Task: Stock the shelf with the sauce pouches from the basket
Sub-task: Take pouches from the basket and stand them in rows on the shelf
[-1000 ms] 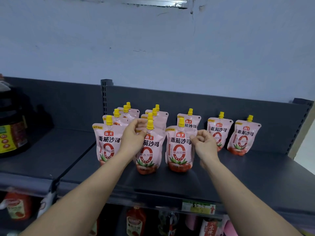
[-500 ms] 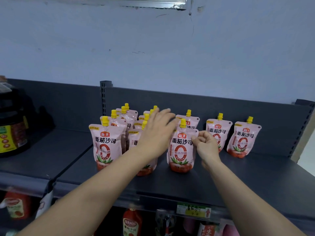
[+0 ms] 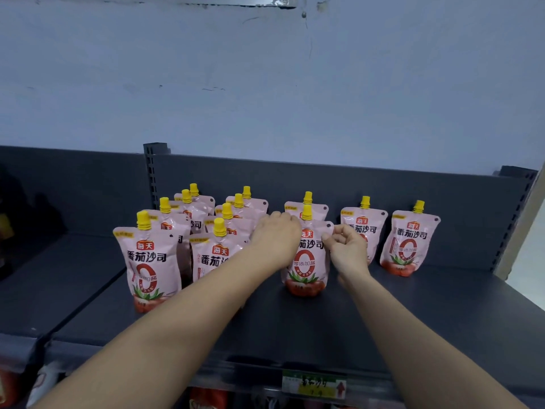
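Note:
Several pink sauce pouches with yellow caps stand on the dark grey shelf point(image 3: 398, 326). They form two columns at the left, led by a front-left pouch point(image 3: 149, 261) and its neighbour point(image 3: 211, 255). Both hands are on the front middle pouch point(image 3: 308, 262). My left hand point(image 3: 274, 239) curls over its upper left edge, and my right hand point(image 3: 348, 249) pinches its upper right corner. One pouch stands directly behind it. Two more pouches point(image 3: 364, 228) point(image 3: 408, 242) stand against the back panel at the right. The basket is out of view.
A slotted upright post point(image 3: 153, 172) divides the back panel. A green and yellow price tag point(image 3: 314, 385) sits on the shelf's front lip. Red bottles point(image 3: 206, 399) show on the shelf below. The right end of the shelf has bare surface.
My left hand left the second front pouch and moved right onto the front middle pouch. My right hand stayed at that pouch's right corner.

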`<state>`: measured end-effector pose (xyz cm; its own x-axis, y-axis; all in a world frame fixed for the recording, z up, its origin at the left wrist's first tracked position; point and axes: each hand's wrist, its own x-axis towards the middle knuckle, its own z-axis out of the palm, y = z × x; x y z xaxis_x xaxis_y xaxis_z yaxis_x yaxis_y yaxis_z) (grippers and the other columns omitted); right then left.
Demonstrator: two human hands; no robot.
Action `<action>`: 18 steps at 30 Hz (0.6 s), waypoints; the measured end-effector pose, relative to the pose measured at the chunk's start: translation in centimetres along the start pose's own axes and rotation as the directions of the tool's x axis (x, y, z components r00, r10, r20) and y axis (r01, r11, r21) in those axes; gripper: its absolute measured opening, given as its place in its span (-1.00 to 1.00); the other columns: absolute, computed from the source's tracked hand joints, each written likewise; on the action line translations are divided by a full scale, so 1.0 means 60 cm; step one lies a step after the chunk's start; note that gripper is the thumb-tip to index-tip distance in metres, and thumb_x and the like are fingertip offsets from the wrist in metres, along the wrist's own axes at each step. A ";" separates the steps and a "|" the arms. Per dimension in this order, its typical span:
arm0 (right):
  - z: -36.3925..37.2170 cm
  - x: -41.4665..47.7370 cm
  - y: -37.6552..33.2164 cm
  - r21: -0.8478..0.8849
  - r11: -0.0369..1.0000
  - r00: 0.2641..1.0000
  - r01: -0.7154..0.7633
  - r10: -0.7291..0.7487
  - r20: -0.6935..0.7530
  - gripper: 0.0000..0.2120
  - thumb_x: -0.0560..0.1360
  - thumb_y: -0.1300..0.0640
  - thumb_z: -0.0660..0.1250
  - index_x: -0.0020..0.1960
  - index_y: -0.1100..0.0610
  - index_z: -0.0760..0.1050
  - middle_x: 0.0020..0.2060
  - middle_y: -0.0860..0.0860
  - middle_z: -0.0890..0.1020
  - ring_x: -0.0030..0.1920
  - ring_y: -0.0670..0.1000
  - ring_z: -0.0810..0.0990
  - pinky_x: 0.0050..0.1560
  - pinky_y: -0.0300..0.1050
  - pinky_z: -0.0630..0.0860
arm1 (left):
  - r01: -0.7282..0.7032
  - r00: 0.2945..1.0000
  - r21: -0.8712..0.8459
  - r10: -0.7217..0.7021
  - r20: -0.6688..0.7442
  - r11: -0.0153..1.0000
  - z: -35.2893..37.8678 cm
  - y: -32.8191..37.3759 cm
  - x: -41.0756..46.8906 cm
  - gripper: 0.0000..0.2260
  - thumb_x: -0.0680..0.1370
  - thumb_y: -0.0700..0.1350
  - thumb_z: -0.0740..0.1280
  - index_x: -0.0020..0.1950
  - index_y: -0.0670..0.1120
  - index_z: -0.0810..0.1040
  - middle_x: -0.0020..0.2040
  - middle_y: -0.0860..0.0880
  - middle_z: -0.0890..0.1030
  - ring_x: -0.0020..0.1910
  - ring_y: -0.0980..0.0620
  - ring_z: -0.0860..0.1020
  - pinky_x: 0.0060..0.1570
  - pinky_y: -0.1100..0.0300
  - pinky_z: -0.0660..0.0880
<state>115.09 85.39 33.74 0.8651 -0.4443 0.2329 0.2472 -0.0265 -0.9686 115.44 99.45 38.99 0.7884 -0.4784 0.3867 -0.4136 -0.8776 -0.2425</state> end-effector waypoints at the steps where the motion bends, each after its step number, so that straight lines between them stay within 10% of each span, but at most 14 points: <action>1: 0.002 0.006 0.002 0.007 1.000 1.000 0.001 -0.001 0.002 -0.85 0.54 0.31 0.30 -0.17 0.12 0.48 -0.24 0.08 0.65 -0.20 0.03 0.64 -0.23 -0.09 0.57 | 0.009 1.000 0.018 -0.009 0.004 1.000 -0.001 -0.001 0.005 -0.66 0.52 -0.21 0.28 0.30 -0.18 0.40 0.24 -0.15 0.50 0.24 -0.13 0.45 0.21 0.01 0.37; 18: -0.002 0.039 0.023 -0.050 0.997 0.990 0.062 -0.055 0.130 -0.88 0.51 0.26 0.36 -0.06 0.05 0.50 -0.11 0.11 0.69 -0.09 0.04 0.68 -0.11 -0.04 0.62 | 0.036 0.998 -0.036 -0.034 0.049 0.999 0.017 -0.015 0.044 -0.66 0.53 -0.22 0.24 0.32 -0.14 0.38 0.25 -0.12 0.50 0.25 -0.12 0.44 0.19 -0.03 0.32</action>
<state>117.38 84.19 32.91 0.8995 -0.3221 0.2951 0.2783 -0.0982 -0.9555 118.34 99.03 39.31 0.8234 -0.4463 0.3503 -0.4013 -0.8946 -0.1965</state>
